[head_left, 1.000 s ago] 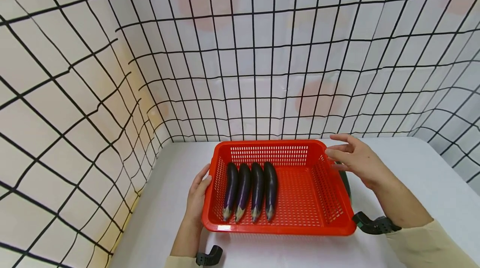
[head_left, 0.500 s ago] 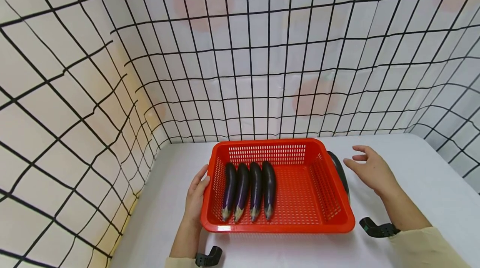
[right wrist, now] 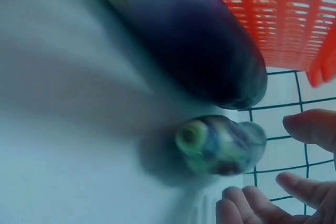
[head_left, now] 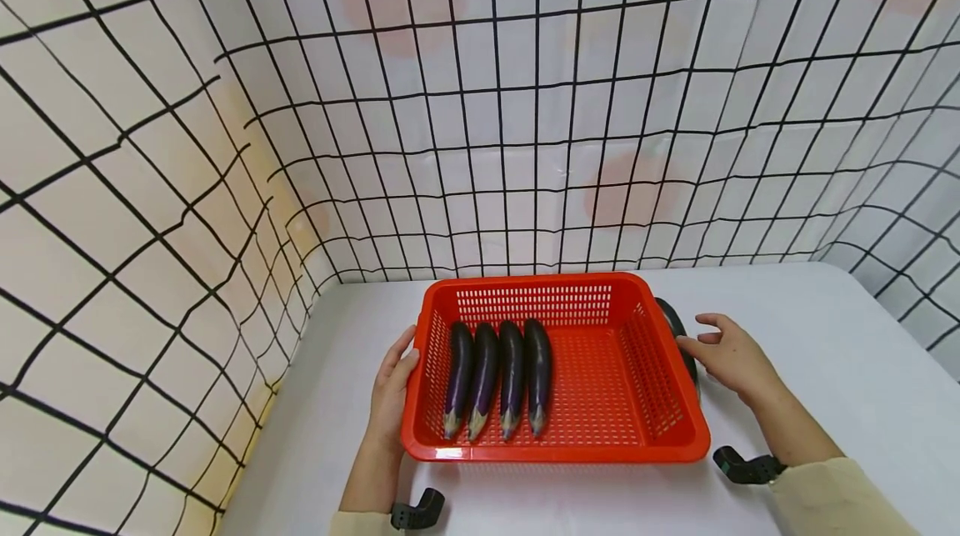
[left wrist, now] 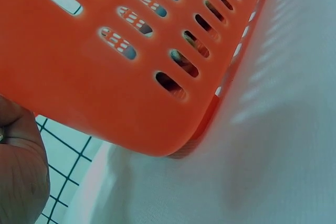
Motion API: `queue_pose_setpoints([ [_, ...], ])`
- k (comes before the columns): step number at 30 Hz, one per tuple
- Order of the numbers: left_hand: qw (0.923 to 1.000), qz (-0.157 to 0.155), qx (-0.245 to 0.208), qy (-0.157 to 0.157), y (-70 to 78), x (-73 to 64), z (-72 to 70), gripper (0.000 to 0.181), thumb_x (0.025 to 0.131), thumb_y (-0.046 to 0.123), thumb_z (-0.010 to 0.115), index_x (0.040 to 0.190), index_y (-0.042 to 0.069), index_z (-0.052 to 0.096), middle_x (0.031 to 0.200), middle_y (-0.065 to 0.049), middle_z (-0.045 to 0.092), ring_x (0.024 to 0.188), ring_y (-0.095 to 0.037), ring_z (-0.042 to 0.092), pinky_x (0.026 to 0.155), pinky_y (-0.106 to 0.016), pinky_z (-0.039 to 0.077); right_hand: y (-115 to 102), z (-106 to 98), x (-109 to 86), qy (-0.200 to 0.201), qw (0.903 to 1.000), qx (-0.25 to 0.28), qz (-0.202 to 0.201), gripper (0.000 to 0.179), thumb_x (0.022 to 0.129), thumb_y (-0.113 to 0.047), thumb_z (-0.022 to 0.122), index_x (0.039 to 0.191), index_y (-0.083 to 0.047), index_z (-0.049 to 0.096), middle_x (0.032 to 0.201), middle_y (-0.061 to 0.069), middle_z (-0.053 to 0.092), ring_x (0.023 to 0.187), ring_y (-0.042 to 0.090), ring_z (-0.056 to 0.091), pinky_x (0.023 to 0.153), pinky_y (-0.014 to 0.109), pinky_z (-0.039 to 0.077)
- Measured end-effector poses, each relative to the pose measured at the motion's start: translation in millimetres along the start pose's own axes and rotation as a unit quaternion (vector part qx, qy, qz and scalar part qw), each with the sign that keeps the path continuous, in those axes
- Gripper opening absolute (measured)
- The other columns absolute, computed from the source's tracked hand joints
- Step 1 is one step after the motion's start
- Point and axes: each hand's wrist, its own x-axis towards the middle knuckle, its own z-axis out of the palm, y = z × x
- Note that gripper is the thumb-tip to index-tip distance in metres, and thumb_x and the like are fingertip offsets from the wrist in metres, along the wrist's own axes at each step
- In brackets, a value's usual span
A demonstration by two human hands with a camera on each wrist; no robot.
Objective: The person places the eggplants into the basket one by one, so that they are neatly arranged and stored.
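Note:
A red plastic basket (head_left: 592, 454) with slotted walls sits on the white table, several dark purple eggplants (head_left: 512, 378) side by side in its left half. My left hand (head_left: 390, 403) holds its left rim, thumb on top; the left wrist view has part of that hand (left wrist: 21, 166) against the basket wall (left wrist: 105, 87). Just right of the basket, my right hand (head_left: 735, 357) is spread over a dark eggplant (head_left: 671, 318). In the right wrist view, its fingers (right wrist: 310, 187) are apart, near a blurred eggplant (right wrist: 223, 145) turned stem end on; a larger eggplant (right wrist: 184, 35) lies beside the basket.
A white wall covered by a black grid (head_left: 536, 144) closes off the back and both sides. The white table (head_left: 817, 336) extends right of the basket and along its left side. Each wrist wears a black strap device (head_left: 746, 466).
My right hand has moved away from the basket's right rim, then down and slightly back left beside the eggplant outside. My left hand keeps its hold on the rim.

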Motion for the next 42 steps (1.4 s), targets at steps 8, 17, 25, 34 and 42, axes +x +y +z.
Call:
queue_pose_setpoints([
  [8,1.0000,0.008,0.001,0.003,-1.1,1.8,-2.1,0.041,0.098,0.025,0.043,0.140,0.025,0.039,0.138,-0.011,0.044,0.121,-0.039,0.045,0.091,-0.049,0.043,1.6,9.5,10.0,-0.019,0.9997,-0.016,-0.003,0.082,0.085,-0.051,0.056,0.139,0.003,0.027,0.121,0.033,0.048,0.097,0.037,0.056,0.067,0.039,0.052],
  [17,0.9999,0.010,-0.005,-0.001,1.3,2.2,-2.4,0.042,0.099,0.025,0.043,0.140,0.024,0.038,0.138,-0.011,0.044,0.122,-0.039,0.043,0.092,-0.049,0.041,-1.4,14.4,8.4,-0.011,0.9999,-0.012,-0.006,0.075,0.086,-0.042,0.058,0.137,0.005,0.029,0.112,0.029,0.056,0.086,0.028,0.060,0.066,0.038,0.050],
  [25,0.9998,0.017,-0.003,-0.002,0.5,0.8,-3.1,0.042,0.099,0.022,0.042,0.141,0.022,0.037,0.137,-0.012,0.045,0.121,-0.041,0.044,0.090,-0.051,0.042,-2.5,19.3,11.1,0.014,0.9997,-0.018,0.007,0.068,0.088,-0.039,0.054,0.136,0.004,0.032,0.113,0.030,0.055,0.090,0.033,0.058,0.065,0.039,0.050],
  [34,0.9998,0.019,0.002,-0.006,-3.8,2.7,-4.3,0.042,0.099,0.024,0.041,0.141,0.024,0.037,0.137,-0.011,0.045,0.121,-0.040,0.044,0.090,-0.050,0.043,-1.1,16.9,9.2,0.013,0.9998,0.001,0.015,0.070,0.088,-0.040,0.055,0.138,0.004,0.031,0.118,0.033,0.051,0.095,0.036,0.058,0.065,0.037,0.052],
  [42,0.9998,0.016,-0.003,-0.007,-3.0,2.0,-2.1,0.043,0.099,0.024,0.042,0.142,0.021,0.035,0.138,-0.013,0.043,0.121,-0.041,0.044,0.090,-0.050,0.042,-1.2,3.9,1.3,0.025,0.9976,0.064,0.007,0.075,0.091,-0.040,0.053,0.142,0.005,0.021,0.121,0.037,0.046,0.094,0.037,0.060,0.068,0.041,0.056],
])
